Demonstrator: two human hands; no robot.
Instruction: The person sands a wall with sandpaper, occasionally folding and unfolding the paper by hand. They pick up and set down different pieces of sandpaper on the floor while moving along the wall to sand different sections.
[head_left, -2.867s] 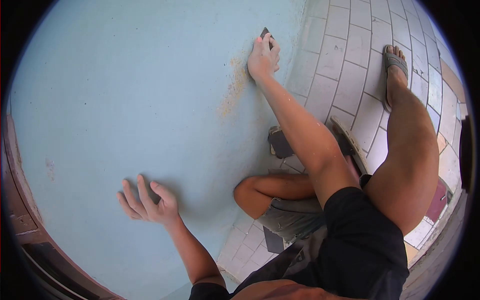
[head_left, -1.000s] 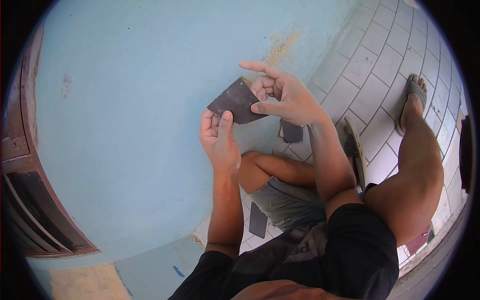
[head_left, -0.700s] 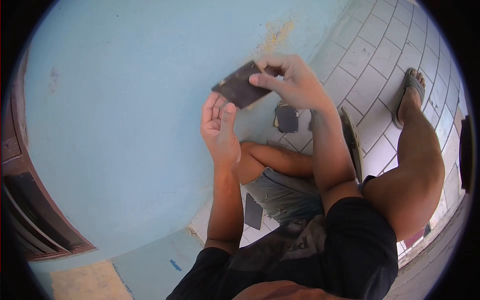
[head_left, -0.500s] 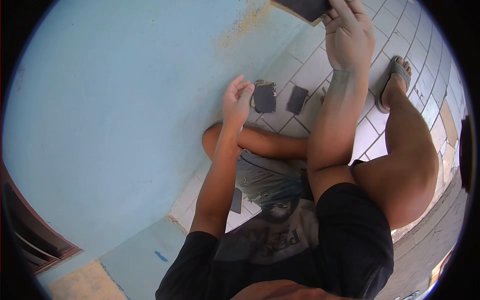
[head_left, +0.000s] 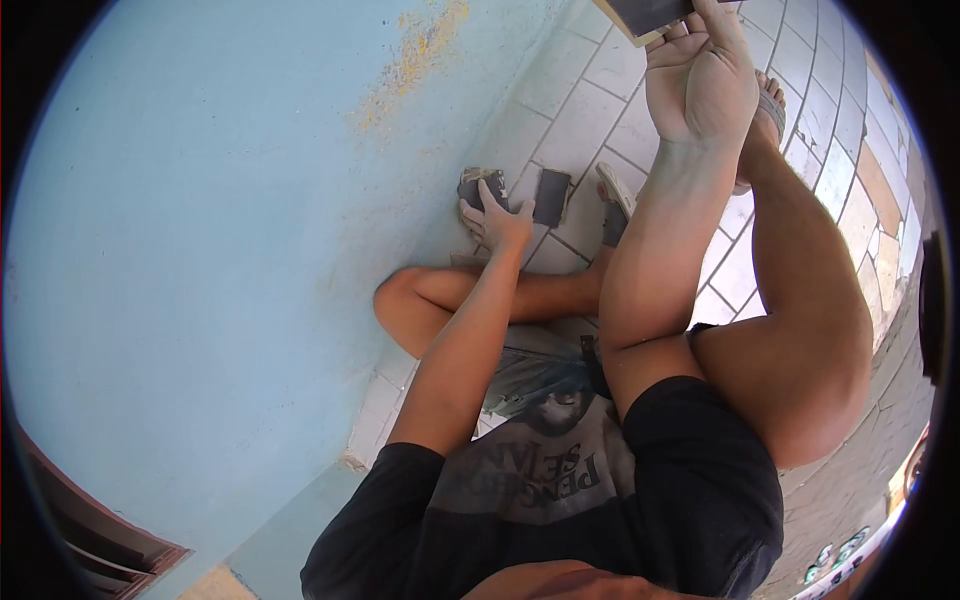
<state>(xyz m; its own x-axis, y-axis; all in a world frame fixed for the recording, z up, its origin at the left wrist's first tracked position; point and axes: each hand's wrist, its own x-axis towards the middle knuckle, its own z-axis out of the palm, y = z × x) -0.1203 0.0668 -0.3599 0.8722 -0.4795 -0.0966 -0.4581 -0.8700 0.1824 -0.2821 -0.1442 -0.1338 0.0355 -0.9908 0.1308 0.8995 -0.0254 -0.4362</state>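
Observation:
My right hand (head_left: 702,85), pale with dust and palm up, grips a dark, flat piece of sandpaper (head_left: 645,14) with a light edge at the top of the view. The frame's upper border cuts off part of that piece. Down by the wall, my left hand (head_left: 497,222) reaches over another dark piece of sandpaper (head_left: 484,180) lying on the floor. Its fingers are spread across this piece, with the thumb apart from them. Just right of the thumb lies a third dark piece (head_left: 552,197), flat on the tiles.
A light blue wall (head_left: 220,220) fills the left side, with a worn yellowish patch (head_left: 415,60) near its top. White tiles (head_left: 615,70) cover the floor. My bent legs and a sandaled foot (head_left: 770,105) take up the right. A dark louvred opening (head_left: 100,530) sits at lower left.
My left hand has gone from hovering beside the floor pieces to lying over the nearer one. The view has shifted, and my right hand still holds its sandpaper up.

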